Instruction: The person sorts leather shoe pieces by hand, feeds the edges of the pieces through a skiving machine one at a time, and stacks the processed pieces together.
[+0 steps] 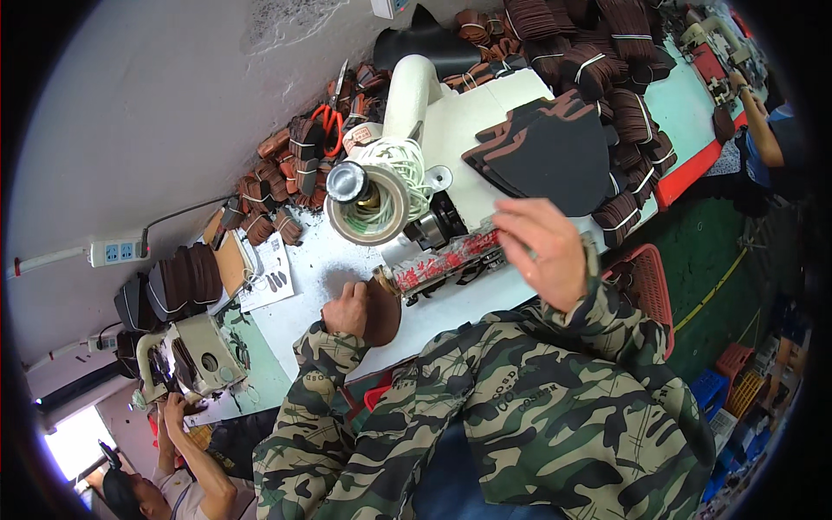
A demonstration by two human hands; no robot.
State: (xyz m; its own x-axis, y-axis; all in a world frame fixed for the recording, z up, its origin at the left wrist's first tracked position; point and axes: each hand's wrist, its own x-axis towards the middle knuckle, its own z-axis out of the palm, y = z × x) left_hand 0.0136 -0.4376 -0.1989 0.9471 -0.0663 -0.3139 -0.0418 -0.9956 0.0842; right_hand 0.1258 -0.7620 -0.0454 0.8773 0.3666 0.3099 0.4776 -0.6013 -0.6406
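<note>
My left hand (346, 309) is closed at the left edge of a brown, rounded leather piece (381, 316) on the white tabletop. The piece lies against the left end of a machine (446, 260) with a worn red front and a cream body. My right hand (544, 253) hovers over the right end of that red front, its fingers loosely apart and nothing visible in them. Beyond it, a fanned stack of dark flat pieces with brown edges (555, 156) rests on the machine's cream top. Left of the stack, a roll of tape (335, 223) surrounds a jar (347, 182) and pale cord (403, 160).
Banded bundles of brown pieces (628, 117) crowd the table's far side. Red-handled scissors (329, 127) stand among smaller bundles. A paper sheet (269, 276) lies at left. A red basket (652, 282) stands at right. Co-workers sit at other machines at lower left and upper right.
</note>
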